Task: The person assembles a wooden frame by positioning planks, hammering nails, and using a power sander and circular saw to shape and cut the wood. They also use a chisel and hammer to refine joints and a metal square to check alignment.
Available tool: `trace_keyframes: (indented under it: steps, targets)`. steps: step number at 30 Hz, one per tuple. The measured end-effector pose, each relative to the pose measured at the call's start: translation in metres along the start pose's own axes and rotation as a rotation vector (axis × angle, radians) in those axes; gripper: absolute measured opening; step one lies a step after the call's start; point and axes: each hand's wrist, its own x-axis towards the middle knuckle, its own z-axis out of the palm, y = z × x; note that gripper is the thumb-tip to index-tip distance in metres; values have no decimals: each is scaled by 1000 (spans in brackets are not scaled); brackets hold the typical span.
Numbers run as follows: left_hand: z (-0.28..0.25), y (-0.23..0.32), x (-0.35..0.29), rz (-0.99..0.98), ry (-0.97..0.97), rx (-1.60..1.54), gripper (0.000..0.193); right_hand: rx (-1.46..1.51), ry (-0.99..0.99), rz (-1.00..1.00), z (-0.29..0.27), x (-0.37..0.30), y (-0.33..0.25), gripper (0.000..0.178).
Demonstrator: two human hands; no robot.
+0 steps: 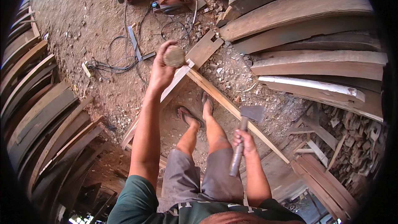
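Observation:
My left hand point(161, 68) is raised, its fingers wrapped around a round piece of wood point(174, 56) seen end-on; its length is hidden. Below that hand, a pale narrow timber point(176, 81) lies along a wider plank point(205, 49) with a notched end. A second long timber point(236, 110) meets them at a corner and slants off to the right. My right hand point(245, 140) grips a hatchet point(252, 113) by its handle, the broad grey metal head up and over the slanting timber. Both sandalled feet stand between the timbers.
Two corded power tools point(172, 2) lie on the dirt ground at the back, cables looped near a metal square point(134, 43). Curved stacks of planks rise at left point(41, 116) and right point(306, 8). Chopped wood scraps point(358, 153) pile up at lower right.

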Motion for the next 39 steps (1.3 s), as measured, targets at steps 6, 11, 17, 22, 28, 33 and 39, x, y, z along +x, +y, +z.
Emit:
trace_keyframes:
  steps: [6, 11, 17, 22, 28, 33, 39]
  targets:
    - [-11, 20, -50, 176, 206, 776, 54, -133, 166, -212, -21, -89, -66, 22]
    - [34, -31, -54, 124, 116, 253, 44, -327, 326, -337, 2, -97, -94, 21]
    - [123, -100, -27, 190, -49, 245, 42, -431, 356, -200, 12, -47, -100, 18]
    - [158, -131, 15, 178, 95, 263, 40, -580, 341, -124, 0, -18, -102, 17]
    - [150, -146, 54, -43, -190, 401, 27, -686, 358, -37, -5, 8, -108, 17]
    - [150, -149, 67, -50, -231, 371, 23, -720, 358, -12, -6, 19, -111, 17]
    - [152, -157, 76, -69, -197, 327, 26, -747, 362, -9, 1, 26, -115, 17]
